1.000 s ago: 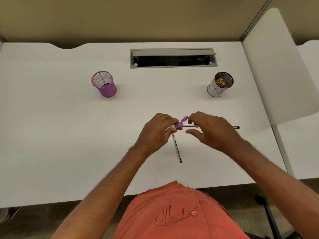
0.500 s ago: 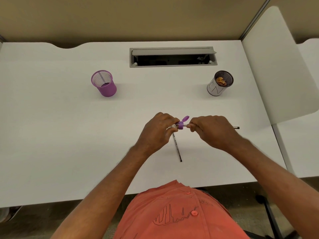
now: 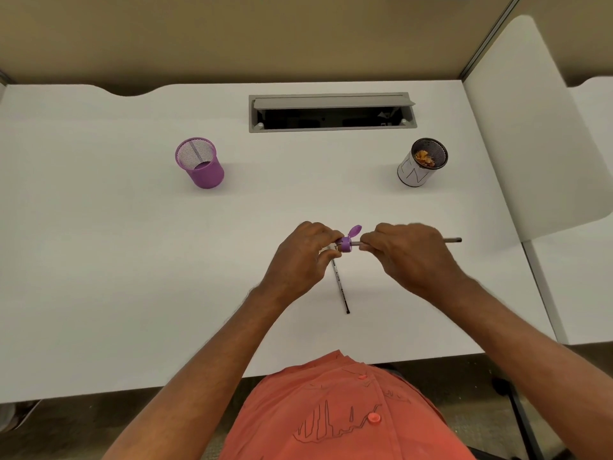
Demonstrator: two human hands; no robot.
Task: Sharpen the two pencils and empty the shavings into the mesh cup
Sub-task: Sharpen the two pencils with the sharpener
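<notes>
My left hand (image 3: pixel 303 257) grips a small purple sharpener (image 3: pixel 347 243) whose lid stands flipped up. My right hand (image 3: pixel 408 257) pinches a dark pencil (image 3: pixel 451 240) that lies level and enters the sharpener from the right; its far end sticks out past my hand. A second dark pencil (image 3: pixel 341 288) lies on the white desk (image 3: pixel 132 277) just below the sharpener, its upper end hidden behind my left hand. A dark mesh cup (image 3: pixel 420 163) with a white paper wrap stands at the back right and holds orange shavings.
A purple mesh cup (image 3: pixel 200 163) stands at the back left. A grey cable hatch (image 3: pixel 331 111) is open at the back centre. A white divider panel (image 3: pixel 530 127) rises along the desk's right edge.
My right hand's fingers have closed on the pencil next to the sharpener and twisted it slightly. My left hand and the sharpener have stayed in place.
</notes>
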